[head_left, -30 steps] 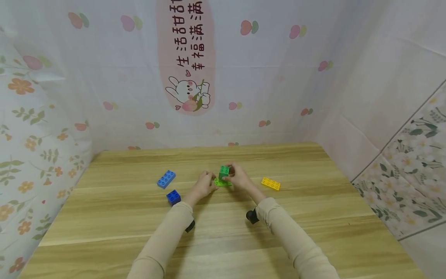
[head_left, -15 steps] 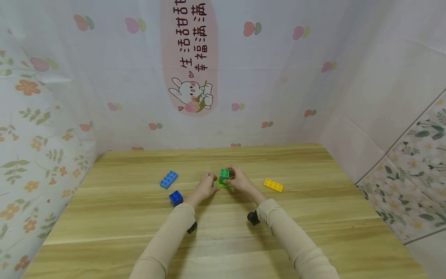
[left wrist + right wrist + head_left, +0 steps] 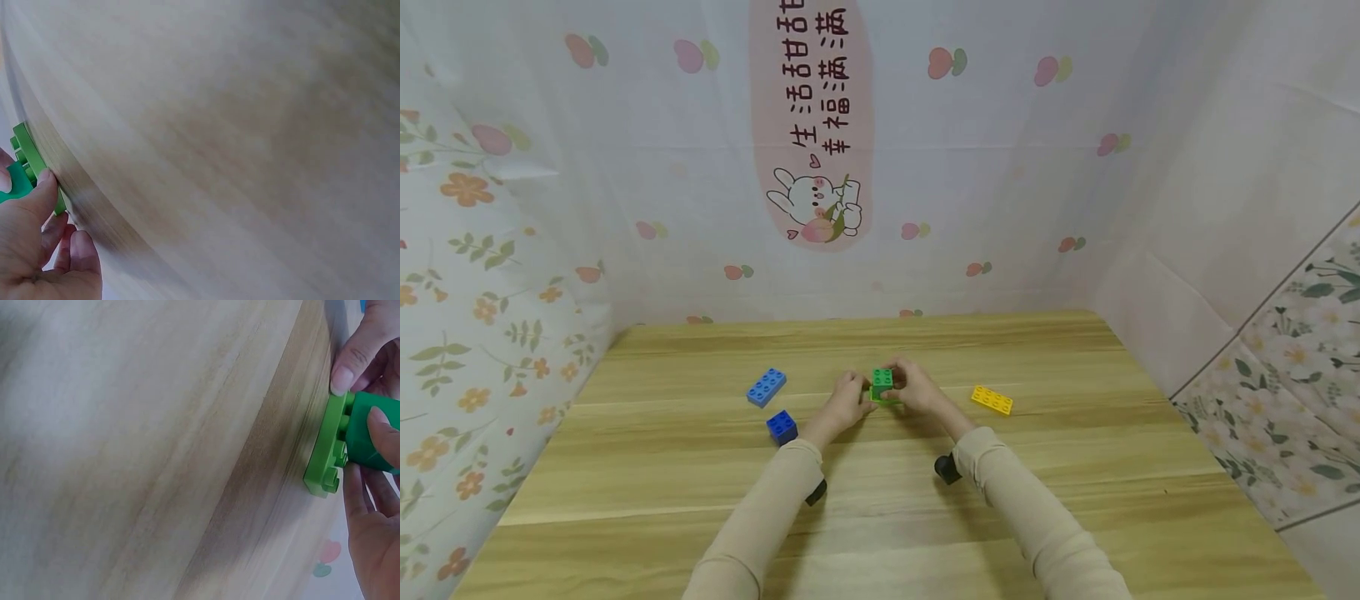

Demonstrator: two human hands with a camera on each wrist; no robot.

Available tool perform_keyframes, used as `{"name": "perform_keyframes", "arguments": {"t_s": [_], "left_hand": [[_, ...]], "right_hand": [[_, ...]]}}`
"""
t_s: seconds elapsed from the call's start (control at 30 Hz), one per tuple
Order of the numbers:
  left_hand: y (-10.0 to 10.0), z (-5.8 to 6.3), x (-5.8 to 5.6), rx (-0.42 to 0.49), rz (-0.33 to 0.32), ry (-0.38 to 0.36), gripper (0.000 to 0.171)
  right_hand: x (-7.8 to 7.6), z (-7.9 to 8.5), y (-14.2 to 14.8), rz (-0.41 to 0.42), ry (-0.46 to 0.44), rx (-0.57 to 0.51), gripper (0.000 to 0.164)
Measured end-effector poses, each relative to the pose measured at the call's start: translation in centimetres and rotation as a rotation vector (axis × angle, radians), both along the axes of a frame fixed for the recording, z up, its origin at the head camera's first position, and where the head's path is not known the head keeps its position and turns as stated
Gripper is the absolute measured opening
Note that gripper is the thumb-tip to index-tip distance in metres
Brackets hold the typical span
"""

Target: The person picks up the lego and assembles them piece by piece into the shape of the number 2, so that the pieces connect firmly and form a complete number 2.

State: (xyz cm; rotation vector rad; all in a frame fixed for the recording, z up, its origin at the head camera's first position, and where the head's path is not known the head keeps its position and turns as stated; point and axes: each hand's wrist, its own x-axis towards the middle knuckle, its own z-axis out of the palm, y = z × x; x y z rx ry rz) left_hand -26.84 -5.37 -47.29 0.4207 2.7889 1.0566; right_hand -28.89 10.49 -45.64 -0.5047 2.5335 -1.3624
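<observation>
Near the middle of the table, my right hand pinches a dark green building block between thumb and fingers. Four-sided and studded on top, it sits close over the studs of a flat light green block. My left hand holds one end of that light green block, thumb on its near side and fingertips around the end, as the left wrist view shows. In the right wrist view, several light green studs show beside and under the dark green block. The light green block lies on the tabletop.
On the wooden table, a light blue flat block and a dark blue block lie to the left. A yellow flat block is at the right. A patterned curtain hangs behind the table's back edge.
The dark green block has shifted slightly left and down over the light green one, with my right hand on it. My left hand stays at the light green block. The head view has shifted slightly.
</observation>
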Motion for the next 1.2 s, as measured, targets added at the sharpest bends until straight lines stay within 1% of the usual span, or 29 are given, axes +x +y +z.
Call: {"name": "perform_keyframes", "arguments": {"t_s": [0.3,0.5,0.67,0.77,1.0,1.1,1.2], "left_hand": [[0.2,0.0,0.1,0.005,0.005,0.001,0.034],[0.1,-0.1,0.0,0.006,0.006,0.001,0.033],[0.1,0.0,-0.1,-0.024,0.004,-0.015,0.032],[0.1,0.1,-0.1,-0.040,0.003,-0.017,0.032],[0.3,0.6,0.3,-0.056,0.016,-0.026,0.033],[0.4,0.6,0.3,-0.073,0.017,-0.016,0.034],[0.5,0.5,0.1,-0.091,0.014,-0.008,0.035]], "right_hand": [[-0.3,0.1,0.0,0.041,-0.030,0.026,0.040],[-0.4,0.7,-0.2,0.042,-0.011,0.117,0.039],[-0.7,1.1,-0.4,0.048,0.001,0.174,0.036],[-0.7,1.1,-0.4,0.052,-0.006,0.196,0.036],[-0.9,1.0,-0.4,0.055,-0.015,0.219,0.035],[-0.9,1.0,-0.4,0.057,-0.020,0.219,0.035],[-0.9,0.7,-0.3,0.072,0.007,0.220,0.033]]}}
